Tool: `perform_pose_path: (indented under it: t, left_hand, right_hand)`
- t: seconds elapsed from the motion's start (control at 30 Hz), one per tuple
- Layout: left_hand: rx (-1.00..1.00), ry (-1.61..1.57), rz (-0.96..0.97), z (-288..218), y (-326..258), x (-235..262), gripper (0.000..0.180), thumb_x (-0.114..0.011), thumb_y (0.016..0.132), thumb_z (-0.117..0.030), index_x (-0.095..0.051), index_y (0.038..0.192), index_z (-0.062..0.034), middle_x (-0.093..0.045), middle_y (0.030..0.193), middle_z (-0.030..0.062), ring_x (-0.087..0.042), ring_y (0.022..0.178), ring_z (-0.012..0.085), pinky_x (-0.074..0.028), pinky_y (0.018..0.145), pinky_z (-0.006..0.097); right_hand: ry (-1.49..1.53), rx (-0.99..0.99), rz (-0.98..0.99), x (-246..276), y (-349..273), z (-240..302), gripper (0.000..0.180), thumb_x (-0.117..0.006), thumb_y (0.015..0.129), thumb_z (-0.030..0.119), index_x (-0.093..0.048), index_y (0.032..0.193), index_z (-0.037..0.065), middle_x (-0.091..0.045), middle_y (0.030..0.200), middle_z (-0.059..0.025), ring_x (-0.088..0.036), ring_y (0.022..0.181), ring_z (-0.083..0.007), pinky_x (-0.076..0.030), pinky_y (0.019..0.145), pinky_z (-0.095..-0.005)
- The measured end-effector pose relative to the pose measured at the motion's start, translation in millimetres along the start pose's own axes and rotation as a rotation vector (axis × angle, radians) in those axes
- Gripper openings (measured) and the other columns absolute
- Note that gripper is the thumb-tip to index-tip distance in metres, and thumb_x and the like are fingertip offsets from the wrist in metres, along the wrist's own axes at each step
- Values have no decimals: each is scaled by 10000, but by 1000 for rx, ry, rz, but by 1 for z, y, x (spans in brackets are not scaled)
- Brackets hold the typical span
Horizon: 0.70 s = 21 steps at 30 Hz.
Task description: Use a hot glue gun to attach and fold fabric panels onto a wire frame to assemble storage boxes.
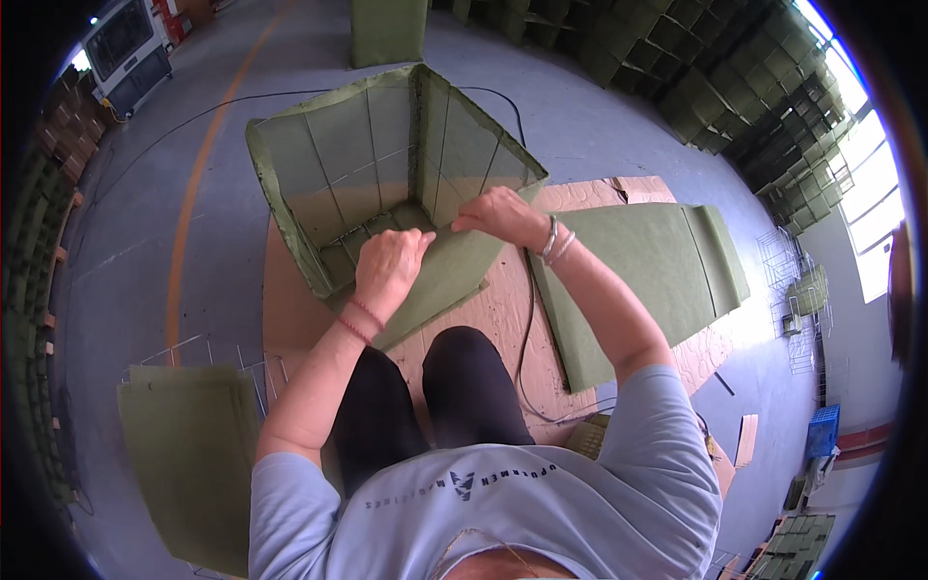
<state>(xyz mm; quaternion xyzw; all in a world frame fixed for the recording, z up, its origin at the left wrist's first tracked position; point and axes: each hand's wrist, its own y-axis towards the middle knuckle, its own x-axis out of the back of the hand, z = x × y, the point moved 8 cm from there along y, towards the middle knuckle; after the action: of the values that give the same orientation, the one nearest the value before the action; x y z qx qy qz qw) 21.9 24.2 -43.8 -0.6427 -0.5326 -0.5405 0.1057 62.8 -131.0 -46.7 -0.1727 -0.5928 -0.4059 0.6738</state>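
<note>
— What do you have on the head view?

— I see both hands on a green felt-lined wire-frame box (387, 164) that stands open-topped on a brown cardboard sheet (290, 290) spread on the grey concrete floor (145, 242). The box's near side is a loose green felt flap (445, 271) that slopes down toward the person's knees.

— How do the hands stand?

— My left hand (389, 266) lies knuckles-up on the upper edge of that flap, fingers curled down over it; I read it as pressing or gripping the felt, though the fingertips are hidden. My right hand (501, 215) is closed in a pinch on the flap's top edge, right at the box's near right corner, where the felt meets the wire frame. The two hands are near each other, not touching.

— What else lies around?

— A flat green felt panel (648, 280) lies on the cardboard to the right of the box, just beside the right forearm. A black cable (527, 319) runs down the cardboard between the flap and that panel. At lower left, a second flat green felt sheet (188, 454) rests on the floor with bare wire grid (208, 353) showing along its upper edge. Stacks of green boxes (735, 87) line the wall at upper right.
</note>
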Motion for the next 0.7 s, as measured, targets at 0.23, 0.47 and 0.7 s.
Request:
perform_pose_path:
  t: [0.23,0.47,0.7]
  left_hand:
    - [-137,-1,-335,-8,-35,49,276,-637,914,-180,-655,1114,10,-674,998,144,-640,917,283,-518,803,396]
    - [-80,153,-190,-4,-25,16,156,-632,915,-172,-579,839,-47,-611,745,84,-653,706,262,-521,581,378]
    - [-82,195,-122,2,-22,11,306,-598,949,-246,-577,723,-41,-625,677,116,-656,644,274,-519,550,371]
  right_hand:
    - [182,29,-395,39,-15,43,279,-609,934,275,-659,925,1,-678,890,-166,-647,871,-336,-503,795,-409]
    - [-111,-110,-308,7,-1,35,432,-553,957,377,-629,705,35,-608,643,-132,-615,711,-322,-481,743,-417]
    - [-108,-418,-389,54,37,-76,329,-519,991,345,-657,946,49,-685,906,-173,-667,852,-340,-535,734,-433]
